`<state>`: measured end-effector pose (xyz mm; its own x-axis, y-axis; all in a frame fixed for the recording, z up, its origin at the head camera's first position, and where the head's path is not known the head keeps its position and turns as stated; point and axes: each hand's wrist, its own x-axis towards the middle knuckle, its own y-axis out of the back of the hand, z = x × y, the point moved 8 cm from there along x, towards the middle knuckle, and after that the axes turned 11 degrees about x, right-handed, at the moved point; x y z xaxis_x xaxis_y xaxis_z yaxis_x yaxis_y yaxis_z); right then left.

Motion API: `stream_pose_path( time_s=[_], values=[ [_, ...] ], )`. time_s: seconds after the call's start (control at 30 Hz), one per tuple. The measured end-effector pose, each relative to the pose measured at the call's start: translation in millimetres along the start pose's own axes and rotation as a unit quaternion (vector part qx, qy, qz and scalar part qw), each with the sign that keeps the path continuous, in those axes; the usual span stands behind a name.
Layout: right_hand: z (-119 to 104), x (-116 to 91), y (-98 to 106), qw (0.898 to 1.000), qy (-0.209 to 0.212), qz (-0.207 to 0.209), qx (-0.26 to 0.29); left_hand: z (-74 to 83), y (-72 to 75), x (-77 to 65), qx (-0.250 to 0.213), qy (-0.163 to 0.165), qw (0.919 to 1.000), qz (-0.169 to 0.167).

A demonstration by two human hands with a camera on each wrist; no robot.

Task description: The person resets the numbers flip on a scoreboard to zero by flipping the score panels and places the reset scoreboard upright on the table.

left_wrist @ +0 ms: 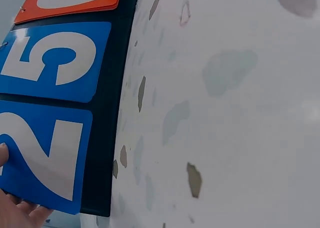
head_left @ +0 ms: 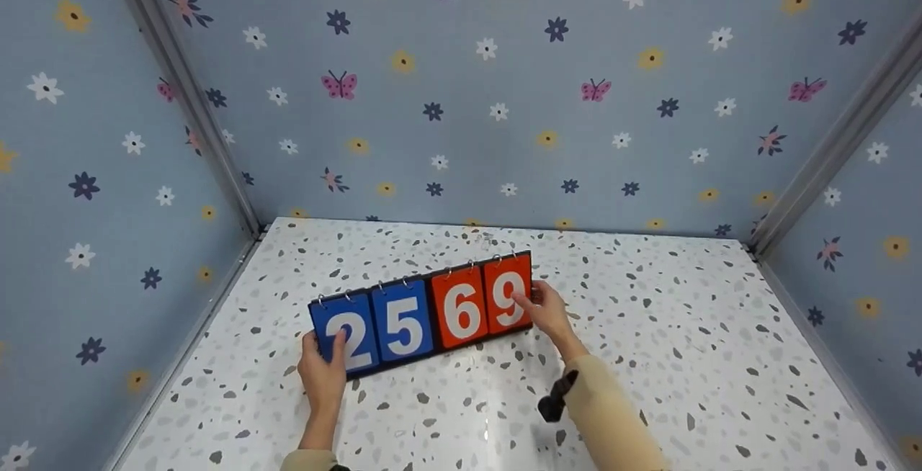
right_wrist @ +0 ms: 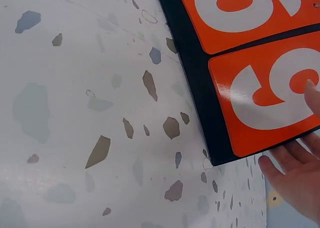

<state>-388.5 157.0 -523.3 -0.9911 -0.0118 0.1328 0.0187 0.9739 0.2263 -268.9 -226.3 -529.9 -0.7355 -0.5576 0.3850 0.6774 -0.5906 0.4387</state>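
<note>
Both the left grip (head_left: 322,376) and the right grip (head_left: 551,312) pinch one glossy, rectangular, ring-bound scoreboard (head_left: 425,317).

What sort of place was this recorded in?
Probably a small staged booth, not an ordinary room: blue panels printed with flowers and butterflies enclose three sides, grey corner strips run down where they meet, and a white speckled surface spreads between them.

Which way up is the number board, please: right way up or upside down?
Right way up: in the head view, the number board reads 2569, with rings along its upper edge.
</note>
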Motion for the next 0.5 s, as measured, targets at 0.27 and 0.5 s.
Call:
stream_pose_path(
  time_s=[0.27, 0.5],
  values=[
    [-1.9, 0.8, 0.6, 0.999, 0.005, 0.029, -0.026, 1.3, 1.4, 2.5, 0.028, -0.008, 0.9993, 0.026],
    [2.4, -1.4, 0.9, 0.999, 0.003, 0.043, -0.022, 3.8, 3.6, 0.1, 0.041, -0.008, 0.9985, 0.035]
  ],
)
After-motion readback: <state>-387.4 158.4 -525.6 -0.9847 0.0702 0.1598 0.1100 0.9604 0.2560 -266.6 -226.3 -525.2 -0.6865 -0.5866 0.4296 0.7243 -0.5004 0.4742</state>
